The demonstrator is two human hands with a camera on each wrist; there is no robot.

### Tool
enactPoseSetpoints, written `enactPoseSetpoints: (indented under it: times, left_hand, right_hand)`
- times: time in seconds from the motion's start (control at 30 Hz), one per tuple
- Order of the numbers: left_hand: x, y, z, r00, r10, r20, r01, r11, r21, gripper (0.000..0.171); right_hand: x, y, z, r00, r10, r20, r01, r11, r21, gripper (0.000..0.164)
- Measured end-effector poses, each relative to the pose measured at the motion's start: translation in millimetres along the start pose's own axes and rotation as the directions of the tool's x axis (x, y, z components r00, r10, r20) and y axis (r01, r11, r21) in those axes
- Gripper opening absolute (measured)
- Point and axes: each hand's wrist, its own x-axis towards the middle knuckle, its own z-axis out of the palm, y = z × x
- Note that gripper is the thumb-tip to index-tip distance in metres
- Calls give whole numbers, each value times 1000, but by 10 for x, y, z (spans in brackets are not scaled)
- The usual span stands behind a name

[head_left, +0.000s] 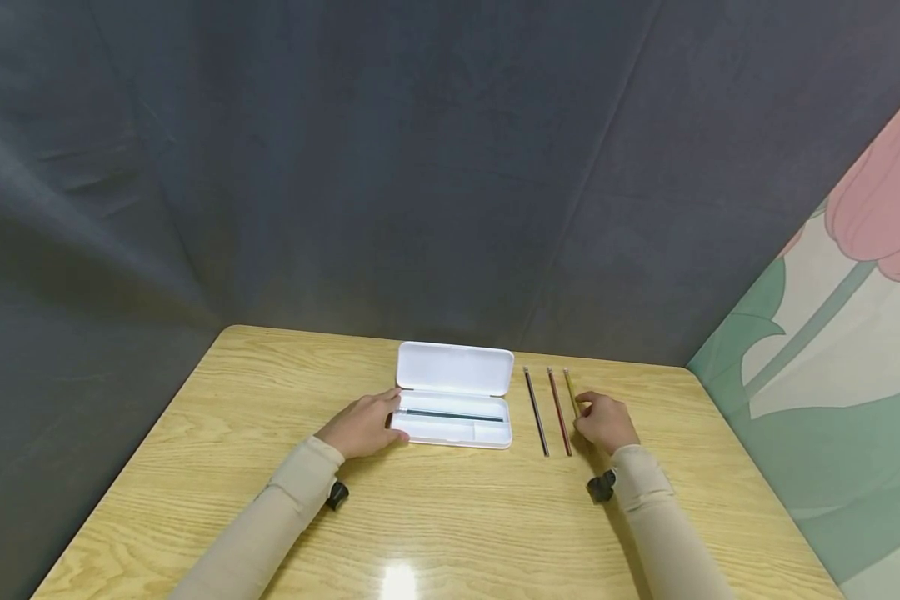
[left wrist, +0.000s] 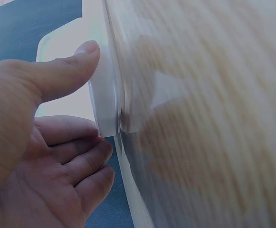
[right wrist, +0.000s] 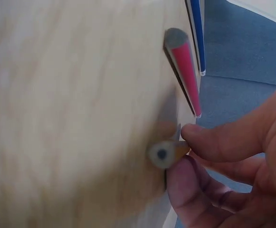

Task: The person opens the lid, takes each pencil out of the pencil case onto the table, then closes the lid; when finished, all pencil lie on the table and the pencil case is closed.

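Observation:
A white pencil case [head_left: 453,431] lies with its lid [head_left: 455,368] raised toward the back. Inside it a dark green pencil [head_left: 450,414] lies lengthwise. My left hand [head_left: 363,425] holds the left end of the case, its thumb [left wrist: 83,59] against the front wall and its fingers around the end. At the right, my right hand [head_left: 606,421] pinches a yellow pencil [head_left: 570,387] between thumb and fingers near its front end; the wrist view shows that end's round face with a dark core. The hand hides part of the pencil.
Left of the yellow pencil lie a red pencil [head_left: 559,410] and a dark blue pencil [head_left: 536,410], roughly parallel, between the case and my right hand. The wooden table [head_left: 450,517] ends at a dark curtain [head_left: 420,167] behind and a flower-patterned cloth [head_left: 855,450] at right.

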Motion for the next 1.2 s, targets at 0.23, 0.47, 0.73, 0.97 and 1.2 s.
enactPoseSetpoints:
  times: [0.23,0.47,0.73,0.97,1.2]
  left_hand:
    - [9,-1,4,1000,2,-1,-2,1000,4,76]
    - [7,-21,20,1000,1,0,-1,1000,6,75]
    - [12,-19,7,1000,6,-8,-6,1000,5,76]
    - [17,-20,7,1000,20,-12,-20,999,26,76]
    - [24,-22,25,999,34,-11,-34,998,45,77]
  right_hand:
    - [26,10,-23,1000,-16,6,16,1000,7,52]
    - [12,-313,-51,911,-266,-315,265,963,-45,33]
    - [29,-1029,84,870,-444,-215,481,860,169,26]
    - [162,-1287,403,844,-535,41,521,836,171,24]
    - [247,-1360,614,800,-580,156,560,814,154,21]
